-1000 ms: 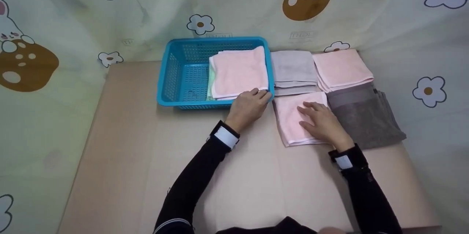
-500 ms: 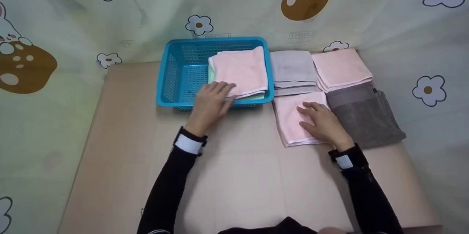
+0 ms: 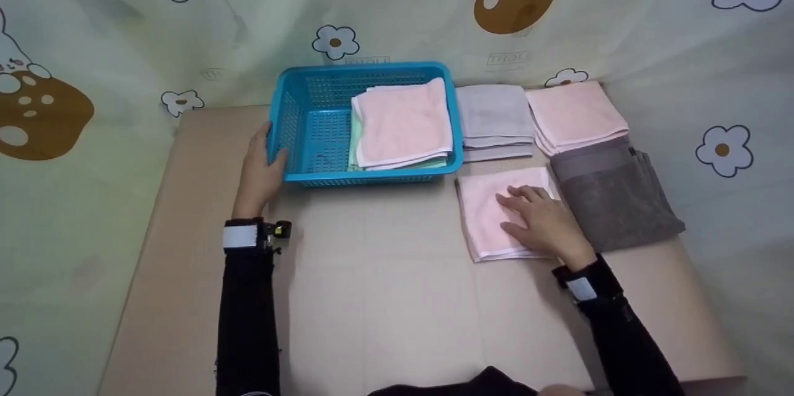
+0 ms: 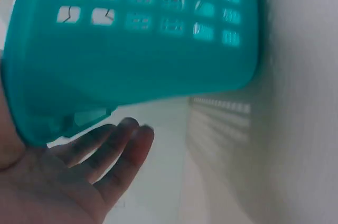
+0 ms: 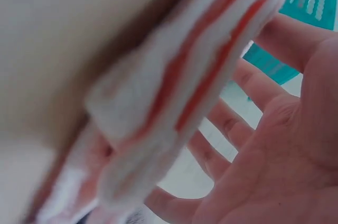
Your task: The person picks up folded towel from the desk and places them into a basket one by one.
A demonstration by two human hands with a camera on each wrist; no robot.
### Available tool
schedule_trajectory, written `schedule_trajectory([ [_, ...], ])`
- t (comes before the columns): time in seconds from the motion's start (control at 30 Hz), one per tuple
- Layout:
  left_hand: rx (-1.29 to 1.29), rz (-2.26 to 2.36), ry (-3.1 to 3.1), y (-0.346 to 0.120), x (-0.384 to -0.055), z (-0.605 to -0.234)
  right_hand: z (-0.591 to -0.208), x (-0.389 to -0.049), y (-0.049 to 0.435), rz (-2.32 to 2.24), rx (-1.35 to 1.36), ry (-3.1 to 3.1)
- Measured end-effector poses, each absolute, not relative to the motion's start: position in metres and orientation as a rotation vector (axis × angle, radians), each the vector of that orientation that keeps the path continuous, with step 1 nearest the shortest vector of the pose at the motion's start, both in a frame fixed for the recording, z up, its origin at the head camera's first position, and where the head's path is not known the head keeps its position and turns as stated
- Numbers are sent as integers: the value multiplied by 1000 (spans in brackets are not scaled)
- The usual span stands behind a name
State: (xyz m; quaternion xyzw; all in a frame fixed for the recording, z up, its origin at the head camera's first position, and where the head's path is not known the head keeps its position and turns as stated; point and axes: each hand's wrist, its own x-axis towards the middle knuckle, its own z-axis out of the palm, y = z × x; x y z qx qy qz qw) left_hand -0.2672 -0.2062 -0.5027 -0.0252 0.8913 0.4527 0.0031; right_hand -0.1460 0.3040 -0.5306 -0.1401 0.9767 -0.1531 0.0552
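In the head view, my left hand point(image 3: 259, 174) is at the front left corner of the blue plastic basket point(image 3: 366, 177), its thumb by the rim. The left wrist view shows that hand's fingers point(image 4: 119, 163) extended beside the perforated basket wall. Inside the basket, on the right, a folded pink towel point(image 3: 404, 123) lies over a green cloth point(image 3: 355, 138). My right hand point(image 3: 546, 222) rests with spread fingers on another folded pink towel point(image 3: 481, 216) on the table. Its thick, layered folded edge point(image 5: 174, 92) appears in the right wrist view.
Folded grey towels point(image 3: 496, 113) sit right of the basket. Farther right are a third pink towel point(image 3: 580, 113) and a dark grey towel point(image 3: 614, 197). A patterned curtain point(image 3: 403, 11) hangs behind the table point(image 3: 372, 284).
My left hand has moved left, from the basket's front right corner along its front to the front left corner. The pink towel under my right hand has slid slightly toward me, away from the grey towels.
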Motion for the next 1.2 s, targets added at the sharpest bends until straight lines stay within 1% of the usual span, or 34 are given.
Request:
schedule_trajectory([
  [0.23, -67, 1427, 2790, -203, -268, -505, -526, -128, 261, -375, -570, 2979],
  [0.6, -60, 1431, 2783, -204, -269, -506, -518, -141, 186, -254, -729, 2802],
  [0.83, -88, 1406, 2765, -203, -265, -506, -518, -147, 175, -252, -752, 2749],
  [0.97, -80, 1166, 3045, -198, -258, -497, -518, -151, 180, -276, -807, 2745],
  [1.07, 13, 971, 3384, -182, -245, -478, -515, -154, 185, -356, -858, 2740],
  [1.13, 191, 918, 3510, -164, -232, -466, -513, -157, 189, -420, -890, 2742],
  [1.2, 408, 900, 3460, -142, -216, -458, -509, -159, 192, -479, -904, 2750],
])
